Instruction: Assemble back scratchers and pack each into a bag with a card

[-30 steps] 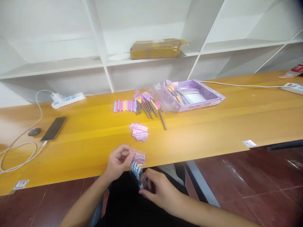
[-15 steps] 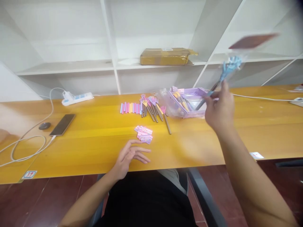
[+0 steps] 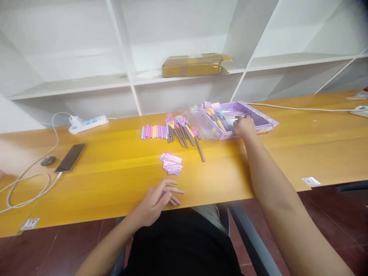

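My right hand (image 3: pixel 244 126) reaches into an open purple box (image 3: pixel 267 122) at the back of the yellow table (image 3: pixel 115 180). Its fingers are curled among the hand-shaped sticks (image 3: pixel 220 118) in the box, and what they hold is hidden. My left hand (image 3: pixel 161 197) rests at the table's front edge, empty, with its fingers spread. Just beyond it lies a small stack of pink cards (image 3: pixel 171 164). Farther back are a row of pastel sticks (image 3: pixel 153 131) and a bunch of hand-shaped sticks with brown handles (image 3: pixel 184 130). Clear plastic wrap (image 3: pixel 198 124) lies against the box's left side.
A phone (image 3: pixel 70 158) on a white cable, a black round object (image 3: pixel 48 161) and a power strip (image 3: pixel 87 123) lie at the left. A brown parcel (image 3: pixel 195 64) sits on the white shelf behind. Small stickers (image 3: pixel 311 181) lie near the front edge.
My right hand lifted the wrapped blue hand-shaped stick from my lap, swung it up to the right, then came down into the purple box. My left hand let go and opened on the table.
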`<action>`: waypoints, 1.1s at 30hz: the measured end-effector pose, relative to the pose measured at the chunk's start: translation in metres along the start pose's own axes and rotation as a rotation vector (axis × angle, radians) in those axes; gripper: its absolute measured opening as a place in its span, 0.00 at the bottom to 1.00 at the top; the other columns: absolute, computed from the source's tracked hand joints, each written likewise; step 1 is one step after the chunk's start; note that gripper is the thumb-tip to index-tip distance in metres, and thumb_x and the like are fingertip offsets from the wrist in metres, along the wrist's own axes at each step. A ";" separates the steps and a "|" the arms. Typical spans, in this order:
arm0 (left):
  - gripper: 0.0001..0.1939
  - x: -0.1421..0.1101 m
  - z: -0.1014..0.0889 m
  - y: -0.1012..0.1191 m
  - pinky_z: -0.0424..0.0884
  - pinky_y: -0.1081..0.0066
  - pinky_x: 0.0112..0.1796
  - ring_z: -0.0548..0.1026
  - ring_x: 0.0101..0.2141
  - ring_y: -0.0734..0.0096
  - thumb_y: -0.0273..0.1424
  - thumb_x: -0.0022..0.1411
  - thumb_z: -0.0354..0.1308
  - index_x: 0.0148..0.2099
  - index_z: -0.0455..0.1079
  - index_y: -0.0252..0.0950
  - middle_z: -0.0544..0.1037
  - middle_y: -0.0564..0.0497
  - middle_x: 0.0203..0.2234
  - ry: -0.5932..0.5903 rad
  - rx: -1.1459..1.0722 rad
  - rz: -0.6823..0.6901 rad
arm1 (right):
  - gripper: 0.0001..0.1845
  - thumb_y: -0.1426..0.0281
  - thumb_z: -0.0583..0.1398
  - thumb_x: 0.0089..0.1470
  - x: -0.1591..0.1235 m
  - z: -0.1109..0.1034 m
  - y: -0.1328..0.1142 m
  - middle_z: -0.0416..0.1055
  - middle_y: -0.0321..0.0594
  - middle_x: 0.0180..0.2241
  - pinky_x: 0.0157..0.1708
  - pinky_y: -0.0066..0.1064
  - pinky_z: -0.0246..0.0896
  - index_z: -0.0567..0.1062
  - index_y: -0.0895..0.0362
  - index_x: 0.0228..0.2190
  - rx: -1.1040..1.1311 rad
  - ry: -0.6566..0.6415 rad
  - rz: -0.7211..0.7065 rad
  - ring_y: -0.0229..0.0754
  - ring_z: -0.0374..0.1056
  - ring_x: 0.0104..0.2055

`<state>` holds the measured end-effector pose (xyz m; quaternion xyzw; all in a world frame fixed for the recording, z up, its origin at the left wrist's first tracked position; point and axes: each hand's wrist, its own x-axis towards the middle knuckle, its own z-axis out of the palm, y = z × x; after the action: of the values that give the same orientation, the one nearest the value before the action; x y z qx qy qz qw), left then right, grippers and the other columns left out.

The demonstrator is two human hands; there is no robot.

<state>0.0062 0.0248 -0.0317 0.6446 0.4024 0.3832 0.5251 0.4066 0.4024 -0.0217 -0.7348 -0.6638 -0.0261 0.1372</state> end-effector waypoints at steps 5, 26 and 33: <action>0.15 0.003 0.002 0.000 0.80 0.61 0.50 0.85 0.46 0.63 0.30 0.81 0.49 0.61 0.73 0.41 0.86 0.45 0.51 -0.084 0.394 0.037 | 0.26 0.73 0.50 0.69 0.001 0.008 0.004 0.74 0.62 0.57 0.55 0.41 0.58 0.82 0.62 0.57 0.149 0.148 0.039 0.56 0.67 0.56; 0.09 0.009 -0.063 0.025 0.63 0.69 0.27 0.64 0.20 0.71 0.23 0.53 0.51 0.23 0.60 0.41 0.64 0.57 0.15 0.002 0.608 0.321 | 0.14 0.72 0.55 0.63 -0.040 -0.001 -0.091 0.78 0.47 0.37 0.47 0.41 0.61 0.80 0.54 0.32 0.390 0.527 -0.630 0.52 0.71 0.44; 0.14 0.118 -0.211 0.032 0.73 0.70 0.27 0.76 0.19 0.65 0.36 0.69 0.49 0.48 0.73 0.38 0.72 0.58 0.15 0.631 0.550 0.116 | 0.14 0.73 0.56 0.63 -0.068 -0.006 -0.127 0.77 0.50 0.34 0.42 0.42 0.55 0.80 0.56 0.30 0.302 0.439 -0.829 0.53 0.67 0.40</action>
<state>-0.1383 0.2074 0.0408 0.6335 0.5937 0.4691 0.1618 0.2750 0.3450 -0.0101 -0.3576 -0.8521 -0.1363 0.3570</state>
